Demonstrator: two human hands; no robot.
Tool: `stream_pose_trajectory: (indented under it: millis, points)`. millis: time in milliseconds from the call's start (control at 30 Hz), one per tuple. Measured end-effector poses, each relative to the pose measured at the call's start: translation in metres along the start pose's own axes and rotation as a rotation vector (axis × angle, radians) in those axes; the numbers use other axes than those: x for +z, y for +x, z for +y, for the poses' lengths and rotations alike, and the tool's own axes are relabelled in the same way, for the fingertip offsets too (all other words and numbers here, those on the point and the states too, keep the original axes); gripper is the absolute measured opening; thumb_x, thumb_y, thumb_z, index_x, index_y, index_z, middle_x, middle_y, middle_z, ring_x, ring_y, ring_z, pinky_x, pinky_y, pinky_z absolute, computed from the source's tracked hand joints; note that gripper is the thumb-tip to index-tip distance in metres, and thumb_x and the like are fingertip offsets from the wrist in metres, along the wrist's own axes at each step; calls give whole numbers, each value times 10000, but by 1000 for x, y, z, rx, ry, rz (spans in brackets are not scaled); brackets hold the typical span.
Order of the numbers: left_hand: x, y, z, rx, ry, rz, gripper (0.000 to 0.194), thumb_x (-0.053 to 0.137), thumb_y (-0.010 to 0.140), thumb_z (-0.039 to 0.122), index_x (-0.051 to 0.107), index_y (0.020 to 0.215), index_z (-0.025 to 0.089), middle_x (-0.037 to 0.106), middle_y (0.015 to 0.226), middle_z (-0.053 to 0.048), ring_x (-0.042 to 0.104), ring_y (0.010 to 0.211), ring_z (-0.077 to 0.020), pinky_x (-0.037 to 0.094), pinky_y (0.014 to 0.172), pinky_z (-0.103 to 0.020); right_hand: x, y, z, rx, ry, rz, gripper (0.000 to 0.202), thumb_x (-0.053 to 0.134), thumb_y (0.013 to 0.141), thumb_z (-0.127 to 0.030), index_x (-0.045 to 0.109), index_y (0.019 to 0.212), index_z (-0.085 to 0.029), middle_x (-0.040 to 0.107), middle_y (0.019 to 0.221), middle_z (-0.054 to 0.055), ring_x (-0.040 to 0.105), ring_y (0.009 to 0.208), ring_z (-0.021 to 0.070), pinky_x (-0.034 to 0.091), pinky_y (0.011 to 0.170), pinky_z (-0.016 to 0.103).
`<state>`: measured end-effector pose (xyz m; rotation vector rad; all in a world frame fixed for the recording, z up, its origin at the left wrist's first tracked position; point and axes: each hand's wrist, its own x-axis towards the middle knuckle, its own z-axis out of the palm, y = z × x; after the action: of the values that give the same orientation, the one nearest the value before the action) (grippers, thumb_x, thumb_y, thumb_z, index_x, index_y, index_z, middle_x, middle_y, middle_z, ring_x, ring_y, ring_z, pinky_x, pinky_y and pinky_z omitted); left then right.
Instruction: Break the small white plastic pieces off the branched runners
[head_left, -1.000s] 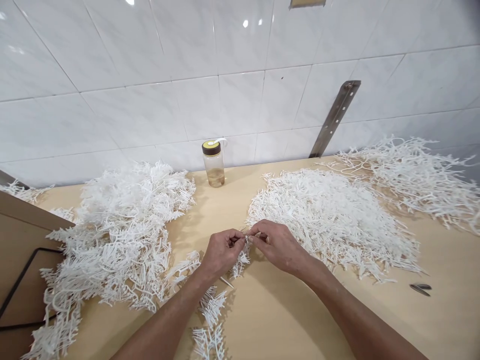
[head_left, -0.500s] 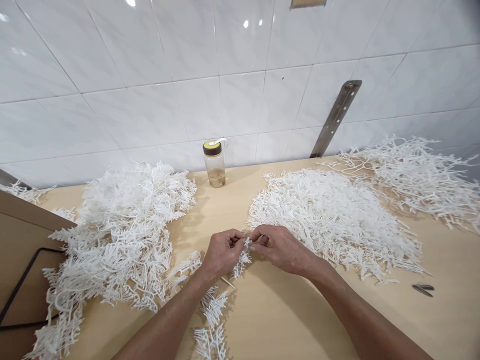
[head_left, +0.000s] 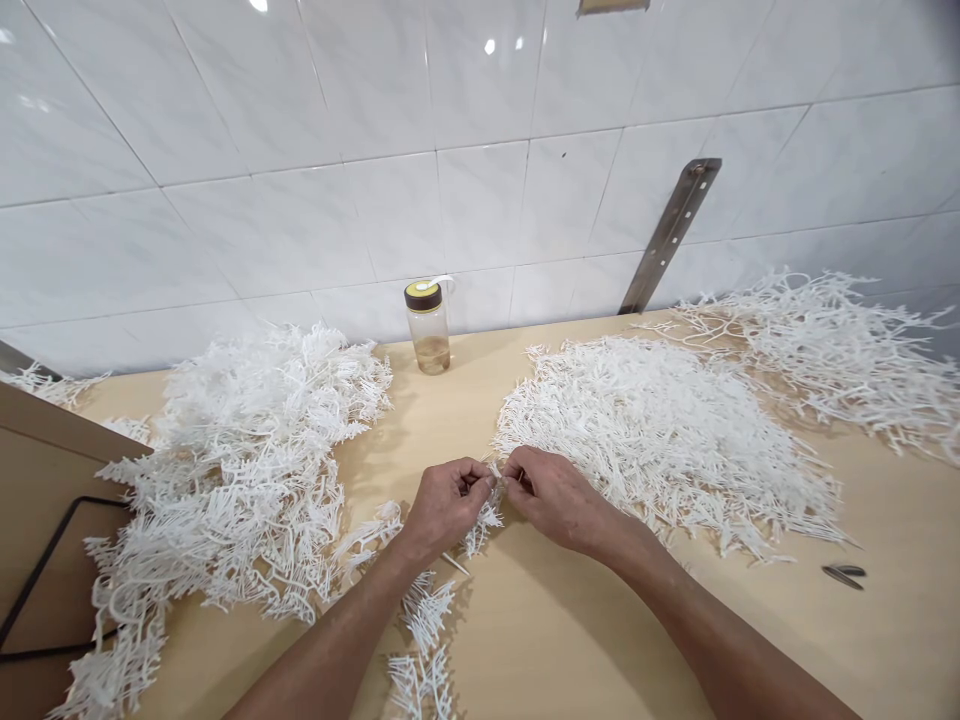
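Over the middle of the table, my left hand [head_left: 448, 508] pinches a white branched plastic-looking strand [head_left: 480, 532] between thumb and fingers. Its spiky lower part hangs below the fingertips. Facing it, my right hand [head_left: 559, 502] is closed in a pinch at the upper tip of this strand, the fingertips of both hands almost meeting. What exactly the right fingers grip is mostly hidden. More spiky white pieces [head_left: 427, 612] lie beside and beneath my left forearm. A large tangled pile of white strands [head_left: 247, 490] spreads to the left.
A heap of straighter white pieces [head_left: 660, 440] lies right of my hands, with another pile [head_left: 847, 355] behind it. A lidded bottle [head_left: 430, 338] stands near the tiled wall. Small dark snips [head_left: 844, 576] rest at right. A brown box [head_left: 56, 460] edges in at left.
My right hand has rolled slightly, and its fingers have closed in tighter by the strand's tip. My left hand stays almost where it was.
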<state>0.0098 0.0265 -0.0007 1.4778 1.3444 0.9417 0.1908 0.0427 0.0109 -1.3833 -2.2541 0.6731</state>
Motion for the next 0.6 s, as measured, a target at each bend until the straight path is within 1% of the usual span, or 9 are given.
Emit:
stream_pose_trajectory:
  millis: [133,267,333,367,467,500,533,600]
  points:
    - [0,0,-3,43,21,-20,136,583,786,243,675,751,148,579,622,10,480,568,-106,358,543,-210,5,3,-6,63,-73,56,100,472,849,-129,524,792,-193,585,753,15,478,636,140,305,579,261]
    - [0,0,-4,64,10,-8,131,569,788,219,675,786,143,552,610,20,437,551,-98,324,522,-207,7,6,-14,143,-15,91,106,488,852,-151,495,757,-197,575,740,9,499,666,148,322,588,249]
    - [0,0,-5,71,-2,2,125,558,782,191,671,795,139,553,622,18,437,556,-96,328,530,-207,9,6,-16,146,-39,99,102,493,857,-145,494,769,-196,572,735,8,501,662,150,321,587,248]
    - [0,0,-5,72,-8,7,122,551,778,176,667,794,138,548,620,18,436,555,-95,329,532,-206,10,6,-17,124,-74,93,104,489,860,-132,494,777,-195,572,739,9,496,650,147,313,582,249]
    - [0,-1,-4,57,-34,9,98,544,761,146,642,763,140,512,589,29,418,538,-90,320,522,-204,12,8,-14,23,-200,70,128,467,874,-102,494,785,-190,574,753,24,477,604,143,280,555,263]
    - [0,-2,-3,49,-50,5,83,551,755,145,634,751,141,504,582,31,415,534,-89,316,518,-204,12,9,-11,14,-223,79,137,456,880,-100,495,784,-189,574,747,29,474,591,144,276,548,268]
    - [1,-3,-2,42,-66,-2,68,562,751,149,629,744,142,502,579,31,413,534,-89,312,513,-203,11,10,-7,30,-232,106,146,448,886,-101,495,779,-188,573,736,34,475,583,147,279,545,271]
    - [3,-4,0,28,-88,-9,57,585,754,174,631,741,143,511,582,28,419,535,-91,309,506,-203,6,14,2,106,-207,205,154,436,893,-105,499,777,-185,578,723,39,493,585,153,310,552,270]
